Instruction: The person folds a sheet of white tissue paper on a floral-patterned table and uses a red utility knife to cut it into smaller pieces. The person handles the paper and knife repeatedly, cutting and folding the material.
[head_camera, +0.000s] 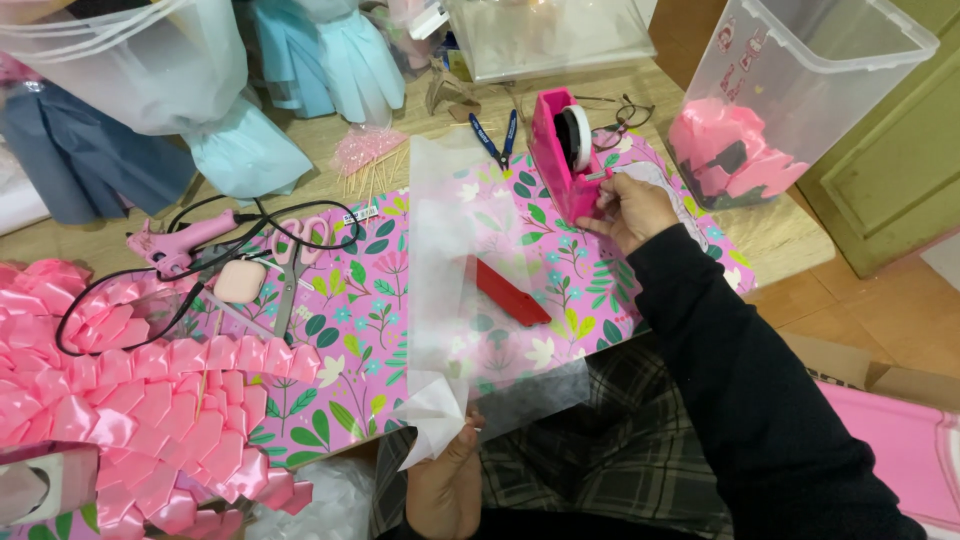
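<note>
- Floral pink paper (370, 300) covers the low wooden table (790, 240) before you, strewn with craft gear.
- Your left hand (445, 480) pinches the gathered bottom corner of a clear cellophane sheet (470, 260); the thin, see-through sheet rises across the paper, a red cutter (510, 292) showing through it.
- Your right hand (632, 208) rests against the front of the pink tape dispenser (562, 150), fingertips closed at its cutting edge; whether they hold tape, you cannot tell.
- Pink ribbon folds (130, 400), scissors (290, 262) and a glue gun (180, 240) lie to the left.
</note>
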